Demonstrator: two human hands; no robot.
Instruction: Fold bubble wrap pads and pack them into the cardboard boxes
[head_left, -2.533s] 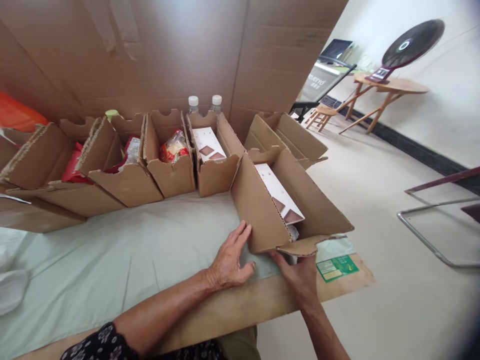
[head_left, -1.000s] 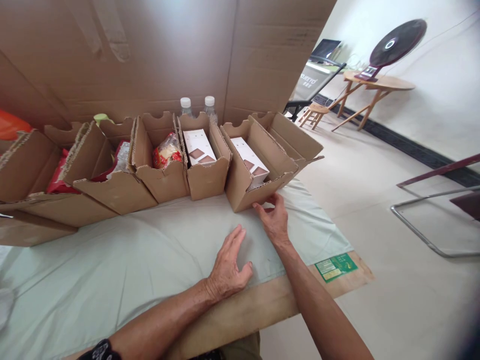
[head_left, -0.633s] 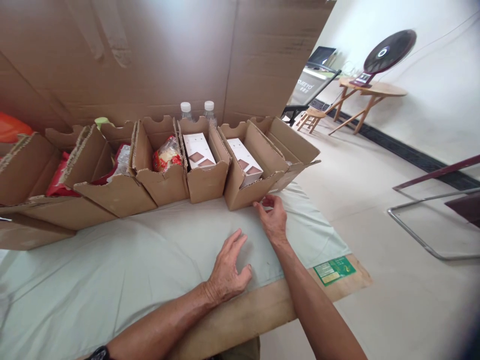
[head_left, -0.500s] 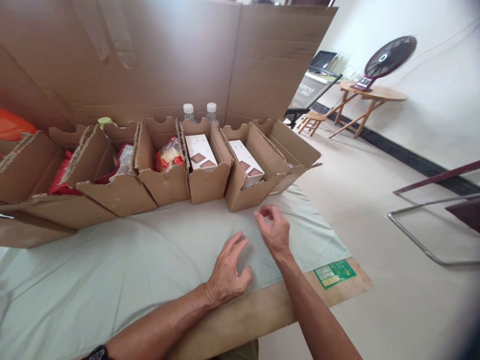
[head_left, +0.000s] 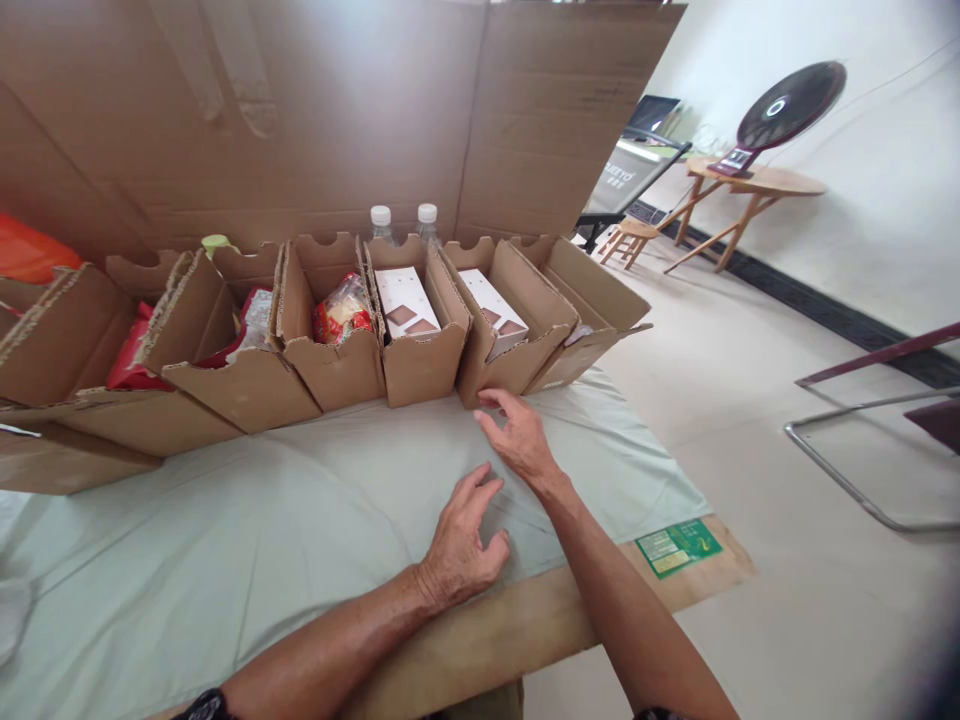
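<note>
A row of open cardboard boxes stands along the back of the table. My right hand (head_left: 516,436) is open, its fingertips at the lower front edge of the cardboard box (head_left: 504,368) that holds a white carton (head_left: 495,303). My left hand (head_left: 459,538) rests open, palm down, on the pale green cloth (head_left: 262,520) near the table's front edge and holds nothing. The box to the left (head_left: 420,365) holds a like white carton (head_left: 405,300). Another box (head_left: 341,370) holds red snack packets (head_left: 341,310).
Two water bottles (head_left: 405,222) stand behind the boxes against a tall cardboard wall (head_left: 300,110). An open box (head_left: 592,300) sits at the row's right end. A green label (head_left: 679,545) is on the wooden table edge. A fan, a small table and a metal chair frame are on the right.
The box with the white carton was pushed from the table's front edge back into the row. My right hand let go of it, lifted, then moved left to its front.
</note>
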